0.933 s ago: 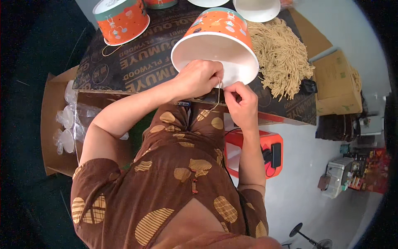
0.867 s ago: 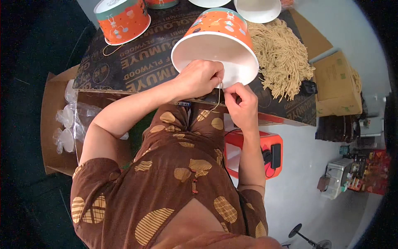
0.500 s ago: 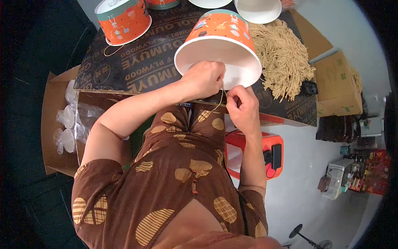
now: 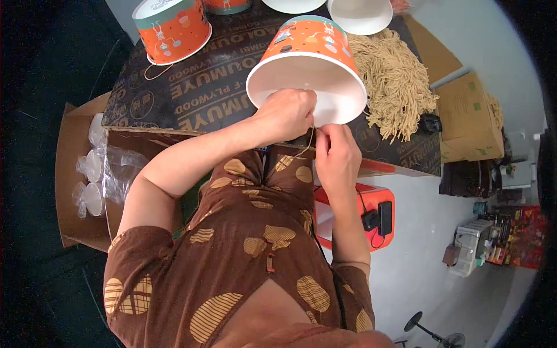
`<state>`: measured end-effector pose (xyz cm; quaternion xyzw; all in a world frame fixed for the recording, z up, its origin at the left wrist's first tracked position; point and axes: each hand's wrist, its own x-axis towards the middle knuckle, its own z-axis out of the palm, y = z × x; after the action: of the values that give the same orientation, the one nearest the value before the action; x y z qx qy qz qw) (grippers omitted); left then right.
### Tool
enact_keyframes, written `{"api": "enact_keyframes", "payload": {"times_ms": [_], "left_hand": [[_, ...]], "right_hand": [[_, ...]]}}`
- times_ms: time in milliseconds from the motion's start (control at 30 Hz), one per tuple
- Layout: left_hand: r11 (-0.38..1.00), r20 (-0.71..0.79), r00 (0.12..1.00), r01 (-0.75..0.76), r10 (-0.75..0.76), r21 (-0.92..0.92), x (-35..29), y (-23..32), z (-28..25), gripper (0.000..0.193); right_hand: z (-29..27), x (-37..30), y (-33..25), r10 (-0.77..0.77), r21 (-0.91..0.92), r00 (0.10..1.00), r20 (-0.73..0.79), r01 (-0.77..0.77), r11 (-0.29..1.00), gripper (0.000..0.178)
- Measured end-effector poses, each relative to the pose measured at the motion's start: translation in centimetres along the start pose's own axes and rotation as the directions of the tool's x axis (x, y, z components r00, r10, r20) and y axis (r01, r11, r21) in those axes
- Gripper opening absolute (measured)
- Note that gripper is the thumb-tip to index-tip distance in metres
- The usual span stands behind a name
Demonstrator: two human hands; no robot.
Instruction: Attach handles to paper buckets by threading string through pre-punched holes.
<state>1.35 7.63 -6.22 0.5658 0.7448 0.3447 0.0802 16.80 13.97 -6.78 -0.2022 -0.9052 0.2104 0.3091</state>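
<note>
An orange paper bucket [image 4: 316, 42] with a white inside and a teal band lies tipped on the table, its mouth toward me. My left hand [image 4: 287, 113] is closed at the near rim, in front of the opening, pinching a thin beige string [image 4: 311, 141]. Just right of it, my right hand [image 4: 338, 149] is closed in a pinch on the same string, close against the rim. A loose end of the string hangs below the table edge between both hands. The fingertips of my left hand are partly hidden behind its knuckles.
The dark printed plywood table [image 4: 191, 104] carries another orange bucket [image 4: 174, 36] turned upside down, white bowls [image 4: 361, 14] at the back and a heap of beige strings [image 4: 394, 81]. Left stands a cardboard box [image 4: 81, 214] with plastic-wrapped white items; a red stool [image 4: 380, 232] is below right.
My right hand has turned and drawn slightly nearer to the left at the rim. The string between the hands now shows a shorter stretch. The bucket has barely shifted.
</note>
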Motion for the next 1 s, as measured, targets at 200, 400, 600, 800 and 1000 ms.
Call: {"api": "enact_keyframes", "payload": {"times_ms": [200, 400, 600, 800, 1000], "left_hand": [[1.0, 0.009, 1.0, 0.018, -0.018, 0.003, 0.1, 0.0, 0.1, 0.004], [0.999, 0.03, 0.999, 0.022, -0.023, 0.032, 0.6, 0.8, 0.2, 0.013], [0.995, 0.083, 0.992, 0.091, -0.093, 0.032, 0.8, 1.0, -0.1, 0.009], [0.998, 0.145, 0.988, 0.062, -0.059, -0.012, 1.1, 1.9, -1.5, 0.015], [0.939, 0.161, 0.978, 0.176, -0.132, -0.296, 1.0, 1.9, -1.5, 0.019]], "right_hand": [[0.6, -0.4, 0.5, -0.133, -0.093, 0.988, -0.081, 0.126, 0.988, 0.008], [0.7, -1.2, -0.3, -0.19, -0.266, 0.979, -0.071, 0.165, 0.95, 0.011], [0.2, -0.6, 0.2, -0.357, -0.383, 0.922, -0.151, 0.278, 0.881, 0.008], [0.5, -1.0, 1.3, -0.279, -0.249, 0.946, -0.166, 0.234, 0.94, 0.011], [0.6, -1.0, 1.7, -0.236, -0.184, 0.956, -0.173, 0.204, 0.962, 0.014]]}}
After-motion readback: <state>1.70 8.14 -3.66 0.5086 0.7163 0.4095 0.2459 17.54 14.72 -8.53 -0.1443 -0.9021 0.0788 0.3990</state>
